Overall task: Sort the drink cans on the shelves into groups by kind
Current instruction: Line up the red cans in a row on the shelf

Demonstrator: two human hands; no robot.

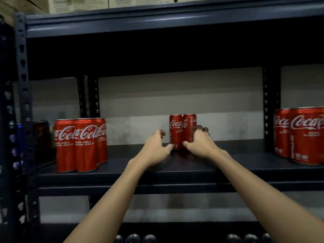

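Where the dark steel shelving rack (22, 71) fills nearly the whole view, its middle shelf board (140, 165) carries every red can that counts here. Cardboard cartons (77, 3) sit on the level above, and dark can tops (133, 238) show on the level below, too dim to name.

Three clusters of red Coca-Cola cans stand upright on that board, well apart from one another. The left cluster (80, 144) sits near the front edge, with a few darker cans (41, 132) in shadow beside it whose kind cannot be read. The right cluster (298, 134) runs off the edge of the frame. Between them, farther back, stands the slim pair (182, 131) — two narrower cans touching side by side, long axes vertical.

Both bare arms reach in from below toward that pair. The right hand (199, 144) is on the right-hand can: its fingers curl round the far side and its thumb lies low against the front, so it appears to grip that can. The left hand (156, 146) is cupped just left of the pair, fingers curved and apart from the metal, thumb tip at or just short of the left can's base — contact cannot be told, and it holds nothing yet.

The pair lies straight ahead, between the hands. The right is already on; the left likely needs only a short inward move to close on its can.
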